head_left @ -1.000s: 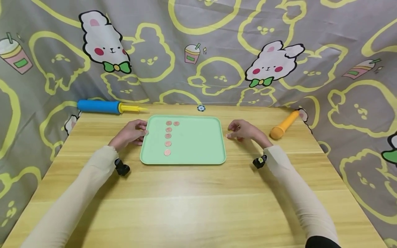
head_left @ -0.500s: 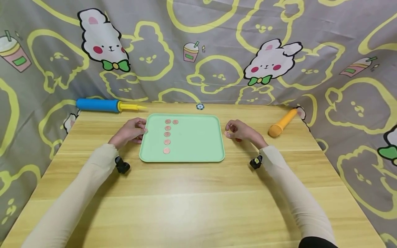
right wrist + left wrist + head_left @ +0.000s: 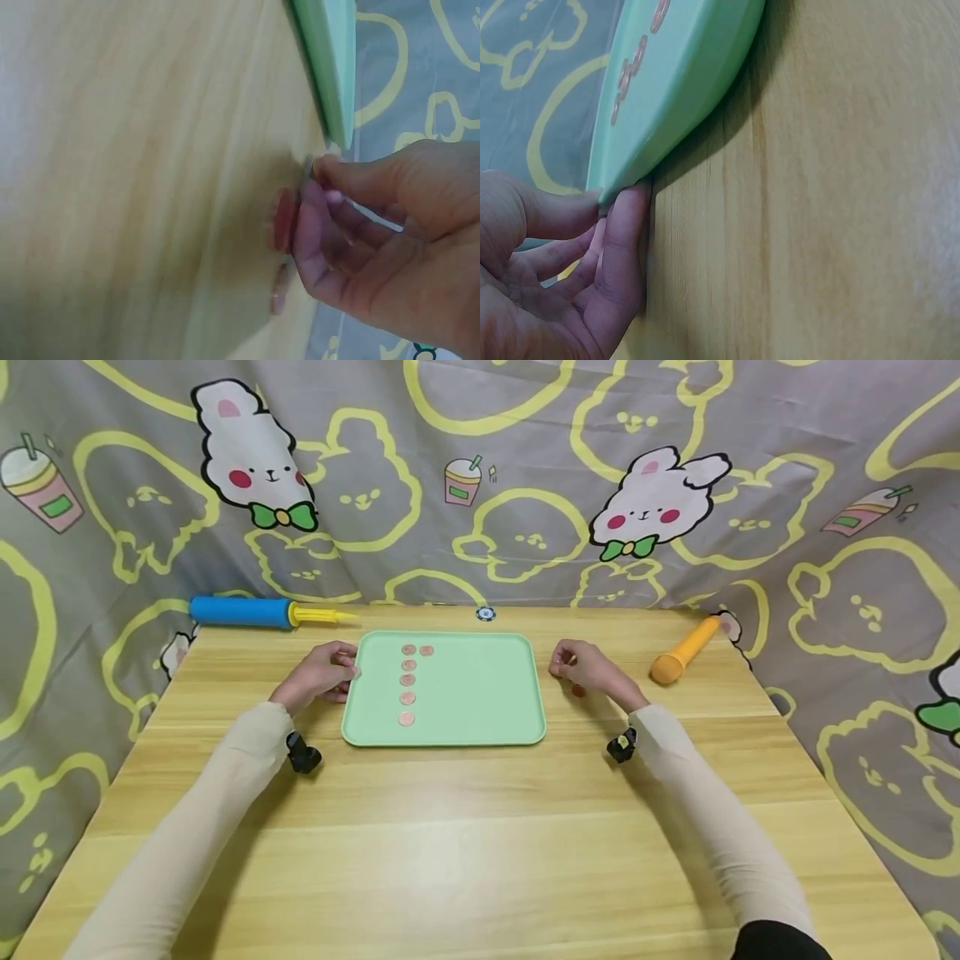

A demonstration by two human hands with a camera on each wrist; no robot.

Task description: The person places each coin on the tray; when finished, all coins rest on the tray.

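Observation:
My left hand (image 3: 318,672) pinches the left rim of a light green tray (image 3: 480,693), thumb on top and fingers below in the left wrist view. Several copper coins (image 3: 407,680) lie flat on the tray in a column, with one more beside the top coin. Just past the tray's right edge, my right hand (image 3: 585,664) pinches a coin (image 3: 308,166), which shows only as a thin edge between thumb and forefinger. Close under those fingers is a red disc (image 3: 283,220), partly hidden by them, and another coin (image 3: 280,289) lies nearby on the wooden table.
A blue pump (image 3: 240,612) with a yellow end lies at the back left. An orange toy microphone (image 3: 686,652) is at the right. Behind the tray sits a small blue-and-white chip (image 3: 486,613). A patterned curtain (image 3: 525,468) borders the table (image 3: 480,827).
My right hand has turned a little, and the coin in its fingertips, visible earlier, is now mostly hidden. The red disc shows beneath that hand. My left hand keeps its grip on the tray.

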